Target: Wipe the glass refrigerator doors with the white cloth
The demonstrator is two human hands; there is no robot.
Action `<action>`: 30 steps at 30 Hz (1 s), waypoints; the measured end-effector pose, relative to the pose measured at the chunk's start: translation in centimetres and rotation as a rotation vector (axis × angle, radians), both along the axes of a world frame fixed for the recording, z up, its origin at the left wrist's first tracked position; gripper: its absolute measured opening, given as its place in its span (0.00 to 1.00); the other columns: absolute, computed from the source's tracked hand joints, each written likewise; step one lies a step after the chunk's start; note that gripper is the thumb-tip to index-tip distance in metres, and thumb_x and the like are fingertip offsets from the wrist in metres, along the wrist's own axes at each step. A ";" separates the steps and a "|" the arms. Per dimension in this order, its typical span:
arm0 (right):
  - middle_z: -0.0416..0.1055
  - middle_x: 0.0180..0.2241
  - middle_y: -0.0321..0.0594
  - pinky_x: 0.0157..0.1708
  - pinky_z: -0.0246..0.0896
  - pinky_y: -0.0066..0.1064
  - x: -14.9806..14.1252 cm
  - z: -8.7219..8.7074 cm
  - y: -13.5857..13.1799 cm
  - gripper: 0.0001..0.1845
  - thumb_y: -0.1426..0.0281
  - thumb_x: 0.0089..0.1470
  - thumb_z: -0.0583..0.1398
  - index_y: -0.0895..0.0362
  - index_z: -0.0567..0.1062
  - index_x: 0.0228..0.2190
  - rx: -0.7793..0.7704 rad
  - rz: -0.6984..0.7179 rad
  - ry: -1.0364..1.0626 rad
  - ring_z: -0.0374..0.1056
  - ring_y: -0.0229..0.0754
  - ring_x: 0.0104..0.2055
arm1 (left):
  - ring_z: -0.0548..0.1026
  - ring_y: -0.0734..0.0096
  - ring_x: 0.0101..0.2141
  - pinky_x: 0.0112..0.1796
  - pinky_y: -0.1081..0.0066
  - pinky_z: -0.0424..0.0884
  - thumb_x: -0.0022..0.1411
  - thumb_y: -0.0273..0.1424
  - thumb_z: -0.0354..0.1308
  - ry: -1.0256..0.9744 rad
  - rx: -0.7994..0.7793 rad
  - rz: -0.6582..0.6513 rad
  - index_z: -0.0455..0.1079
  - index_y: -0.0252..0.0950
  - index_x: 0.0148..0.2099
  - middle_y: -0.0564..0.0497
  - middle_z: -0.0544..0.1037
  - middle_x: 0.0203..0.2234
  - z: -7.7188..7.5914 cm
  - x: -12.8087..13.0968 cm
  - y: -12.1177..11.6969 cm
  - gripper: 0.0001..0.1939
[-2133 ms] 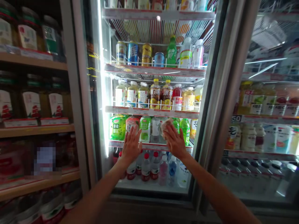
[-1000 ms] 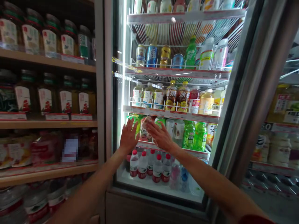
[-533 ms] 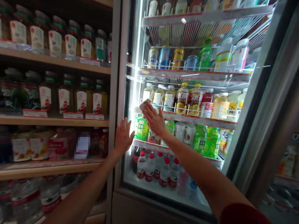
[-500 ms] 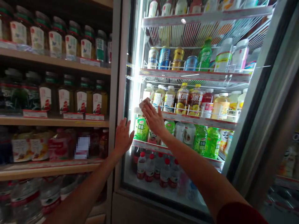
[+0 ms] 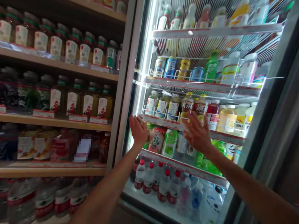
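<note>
My left hand (image 5: 138,132) is at the left side of the fridge's glass door (image 5: 163,191), near its lit edge. Its fingers are bent together, and a small pale patch of crumpled cloth (image 5: 140,118) shows at the fingertips; the rest is hidden by the hand. Farther right, my right hand (image 5: 197,132) is raised before the glass, slightly blurred, with its fingers spread and nothing visible in them. Behind the glass, iced tea bottles (image 5: 187,105) stand just above the right hand, and a red-labelled drink bottle (image 5: 156,140) stands between the hands.
Inside the fridge are wire shelves with cans (image 5: 171,67), bottles and small red-capped bottles (image 5: 148,179) at the bottom. To the left, a wooden shelf unit (image 5: 70,124) holds rows of bottles. The dark door frame (image 5: 263,124) runs along the right.
My right hand has moved right and down, off the cloth it held on the glass. My left hand has come right onto the glass, with the cloth now by its fingers. The view has shifted.
</note>
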State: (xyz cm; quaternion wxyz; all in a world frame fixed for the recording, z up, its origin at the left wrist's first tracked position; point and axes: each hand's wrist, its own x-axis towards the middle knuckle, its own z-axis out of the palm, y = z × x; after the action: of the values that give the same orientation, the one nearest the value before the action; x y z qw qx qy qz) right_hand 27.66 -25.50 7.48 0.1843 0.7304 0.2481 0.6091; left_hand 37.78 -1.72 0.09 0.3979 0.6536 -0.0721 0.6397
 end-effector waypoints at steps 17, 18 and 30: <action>0.56 0.59 0.44 0.61 0.37 0.47 -0.7 0.4 -7.5 0.26 0.70 0.53 0.53 0.53 0.60 0.55 0.172 -0.018 -0.172 0.48 0.45 0.63 | 0.61 0.55 0.53 0.53 0.52 0.56 0.65 0.41 0.39 -0.141 -0.039 0.147 0.60 0.28 0.56 0.36 0.66 0.48 6.7 0.3 -0.1 0.26; 0.57 0.59 0.44 0.61 0.37 0.47 -0.8 0.5 -7.6 0.26 0.70 0.53 0.53 0.53 0.60 0.54 0.166 -0.014 -0.173 0.48 0.45 0.63 | 0.62 0.57 0.53 0.54 0.54 0.57 0.64 0.40 0.40 -0.155 -0.004 0.125 0.60 0.29 0.56 0.38 0.66 0.48 6.3 0.2 -0.5 0.25; 0.50 0.61 0.50 0.58 0.38 0.53 -1.0 3.0 -12.3 0.31 0.65 0.55 0.51 0.57 0.53 0.59 0.362 -0.113 -0.294 0.46 0.54 0.63 | 0.38 0.57 0.63 0.60 0.54 0.47 0.60 0.32 0.44 -0.290 0.495 0.001 0.41 0.29 0.64 0.41 0.44 0.63 8.4 -1.8 -7.4 0.33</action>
State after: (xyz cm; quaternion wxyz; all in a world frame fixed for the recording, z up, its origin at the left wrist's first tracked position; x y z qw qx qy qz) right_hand 26.70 -37.79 10.47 0.1183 0.6678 0.0644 0.7321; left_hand 35.95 -9.14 8.53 0.2114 0.6327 -0.2821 0.6895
